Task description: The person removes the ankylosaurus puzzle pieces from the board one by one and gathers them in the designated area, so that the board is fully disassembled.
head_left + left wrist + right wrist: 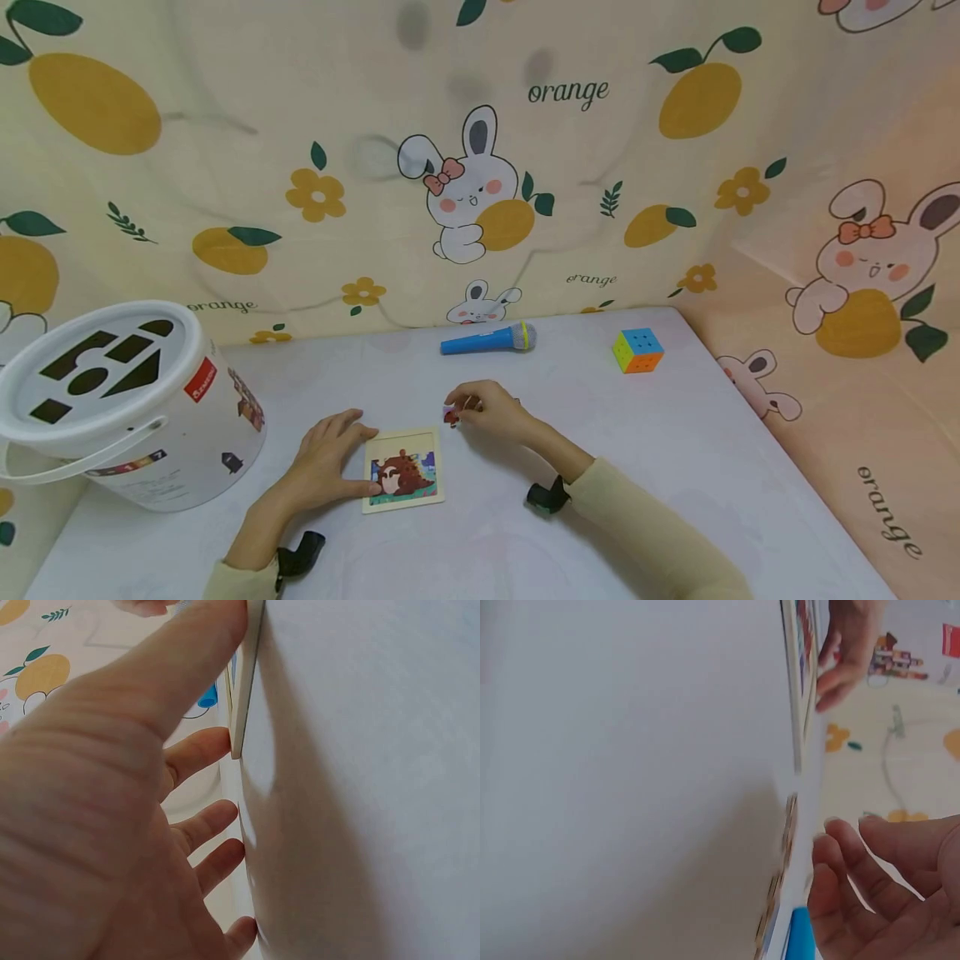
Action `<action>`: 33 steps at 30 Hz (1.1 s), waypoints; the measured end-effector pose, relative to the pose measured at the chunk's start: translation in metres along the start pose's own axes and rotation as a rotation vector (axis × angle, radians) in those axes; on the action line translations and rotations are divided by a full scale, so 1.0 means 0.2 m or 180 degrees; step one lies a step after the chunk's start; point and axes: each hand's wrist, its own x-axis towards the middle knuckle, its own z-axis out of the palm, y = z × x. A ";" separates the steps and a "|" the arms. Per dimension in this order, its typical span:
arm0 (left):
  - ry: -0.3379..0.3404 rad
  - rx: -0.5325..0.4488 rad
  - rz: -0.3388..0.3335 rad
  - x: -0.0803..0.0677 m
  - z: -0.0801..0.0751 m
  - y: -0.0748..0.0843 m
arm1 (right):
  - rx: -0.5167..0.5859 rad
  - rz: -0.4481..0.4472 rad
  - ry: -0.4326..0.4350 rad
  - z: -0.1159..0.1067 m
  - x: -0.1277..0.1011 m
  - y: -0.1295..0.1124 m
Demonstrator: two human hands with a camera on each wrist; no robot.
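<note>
Framed puzzle [405, 475] lies touching left hand [322, 461], near right hand [491, 410]

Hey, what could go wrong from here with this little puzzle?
The left hand touches the puzzle frame; a nudge might slide it or unseat the fitted pieces. The loose pieces lie close to the right hand, so a brush could scatter them. The microphone lies on its side beyond and might roll if bumped.

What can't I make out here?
Head: number of puzzle pieces, partly covered by the right hand.
Head: inside of the bucket, hidden by its lid.
Left wrist: face of the puzzle board, edge-on behind the left hand.
Right wrist: most of the microphone, cut off by bottom edge.
</note>
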 end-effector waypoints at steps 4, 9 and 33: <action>-0.0025 0.0001 -0.0017 0.00 0.00 0.00 | 0.0123 -0.0074 -0.0172 0.07 0.03 -0.05; -0.0056 -0.0006 -0.0022 0.01 0.00 -0.01 | 0.0277 -0.0183 -0.0418 0.15 0.07 -0.12; -0.0047 -0.0048 0.0052 0.00 -0.01 0.00 | 0.0284 -0.0521 -0.0809 0.37 0.13 -0.26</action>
